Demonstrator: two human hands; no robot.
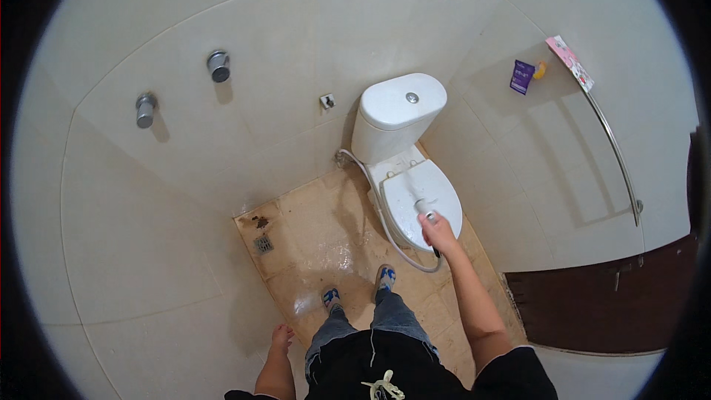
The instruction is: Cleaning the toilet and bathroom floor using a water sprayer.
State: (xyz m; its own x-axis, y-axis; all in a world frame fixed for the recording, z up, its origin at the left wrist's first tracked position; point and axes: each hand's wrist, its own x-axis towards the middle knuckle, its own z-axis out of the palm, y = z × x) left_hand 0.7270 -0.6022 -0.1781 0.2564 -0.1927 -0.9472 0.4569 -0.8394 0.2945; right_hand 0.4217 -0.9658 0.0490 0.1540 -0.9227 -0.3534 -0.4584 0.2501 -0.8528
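My right hand (438, 232) is closed round a white bidet sprayer (425, 210), above the toilet. A pale spray of water leaves its head toward the lowered white toilet lid (420, 191), which looks wet with drops. From the sprayer's grip a white hose (380, 204) loops below the bowl and back up to a wall valve (342, 155). My left hand (282, 335) hangs beside my leg with nothing in it, its fingers loosely bent and apart.
Behind the lid stands the cistern (392, 122). The tan tiled floor (318, 241) is wet, with a drain (264, 244) at the left. A metal rail (615, 144) runs along the right wall, near a purple packet (521, 77). Two metal fittings (218, 67) stick out of the back wall.
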